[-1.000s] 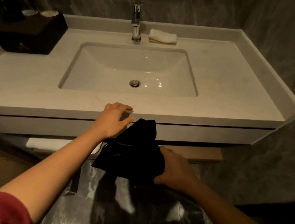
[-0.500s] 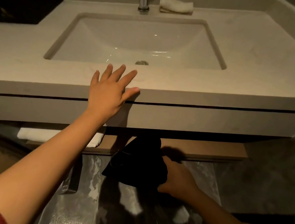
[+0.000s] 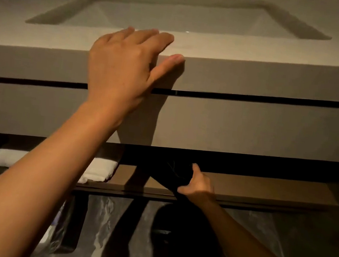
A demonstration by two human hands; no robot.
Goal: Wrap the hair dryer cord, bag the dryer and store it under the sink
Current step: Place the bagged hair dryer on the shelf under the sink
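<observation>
Glossy marbled floor (image 3: pixel 111 227) lies nearest, below the vanity. Just above it the right hand (image 3: pixel 196 187) has its grip closed on a black bag (image 3: pixel 166 170), holding it at the front of the wooden shelf (image 3: pixel 263 189) under the sink (image 3: pixel 177 17); the bag's upper part is lost in shadow under the cabinet. Left of the bag on that shelf sits a folded white towel (image 3: pixel 100 170). Higher up, the left hand (image 3: pixel 124 68) lies flat with its grip wide, fingers spread on the front edge of the pale worktop (image 3: pixel 278 54), holding nothing. Beyond it lies the basin of the sink.
</observation>
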